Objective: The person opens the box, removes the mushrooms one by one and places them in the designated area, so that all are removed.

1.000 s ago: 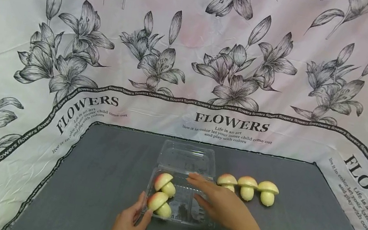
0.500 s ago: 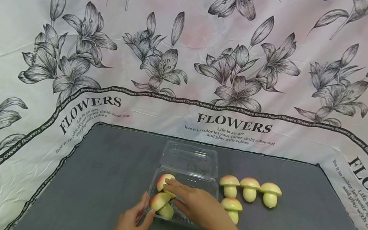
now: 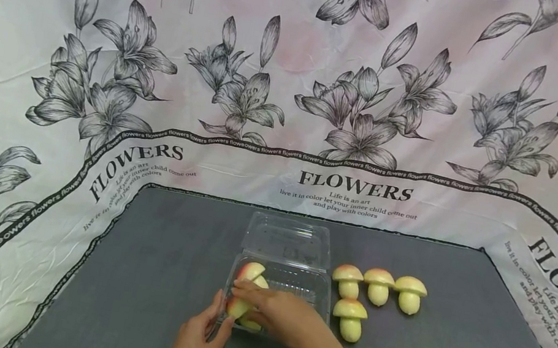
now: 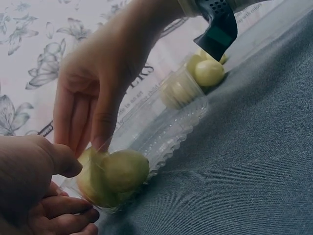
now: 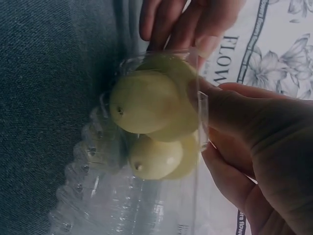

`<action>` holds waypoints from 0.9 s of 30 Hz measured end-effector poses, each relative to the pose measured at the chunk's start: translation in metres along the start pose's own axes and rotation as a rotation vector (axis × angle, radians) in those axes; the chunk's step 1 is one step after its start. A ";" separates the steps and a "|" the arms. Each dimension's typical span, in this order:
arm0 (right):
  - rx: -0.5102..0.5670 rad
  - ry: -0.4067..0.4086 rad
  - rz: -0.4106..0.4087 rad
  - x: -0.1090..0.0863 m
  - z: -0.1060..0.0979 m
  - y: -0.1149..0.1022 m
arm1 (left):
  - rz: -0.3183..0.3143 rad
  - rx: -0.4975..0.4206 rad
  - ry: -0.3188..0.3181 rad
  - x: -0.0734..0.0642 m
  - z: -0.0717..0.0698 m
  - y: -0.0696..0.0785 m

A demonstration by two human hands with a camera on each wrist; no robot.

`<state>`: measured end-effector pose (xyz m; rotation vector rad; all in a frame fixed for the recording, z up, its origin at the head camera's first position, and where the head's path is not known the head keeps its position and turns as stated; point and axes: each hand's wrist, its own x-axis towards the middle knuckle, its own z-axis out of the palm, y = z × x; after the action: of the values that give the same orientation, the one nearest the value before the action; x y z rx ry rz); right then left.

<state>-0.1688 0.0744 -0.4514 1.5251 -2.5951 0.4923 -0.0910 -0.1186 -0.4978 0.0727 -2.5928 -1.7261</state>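
A clear plastic clamshell container (image 3: 301, 284) lies with its lid folded back. Two pale yellow mushrooms with red-blushed caps are at its left end: a far mushroom (image 3: 252, 270) and a near mushroom (image 3: 236, 309). My left hand (image 3: 195, 346) holds the container's left edge, thumb at the rim, fingers outside. Reaching in from above, my right hand (image 3: 289, 319) grips the near mushroom's cap between thumb and fingers and partly hides it in the head view. In the right wrist view both mushroom stems (image 5: 146, 100) show through the clear wall.
To the right of the container, three mushrooms (image 3: 379, 286) stand in a row, with another mushroom (image 3: 350, 320) in front. The open lid (image 3: 289, 241) extends behind the container on the grey tabletop (image 3: 175, 255). A floral cloth (image 3: 234, 172) rises behind.
My right hand has moved left across the container, first to the far mushroom, then to the near one. The front mushroom on the table has come into view. My left hand stays on the edge.
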 end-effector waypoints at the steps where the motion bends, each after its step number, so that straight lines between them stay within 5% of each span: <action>1: 0.002 -0.006 0.006 0.000 0.000 -0.001 | -0.001 -0.001 0.000 0.000 0.000 0.000; 27: -0.109 0.014 0.002 -0.001 0.007 -0.001 | 0.006 0.010 -0.010 0.000 -0.001 -0.001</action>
<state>-0.1667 0.0721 -0.4583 1.4801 -2.5668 0.3542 -0.0910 -0.1198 -0.4989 0.0570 -2.6062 -1.7162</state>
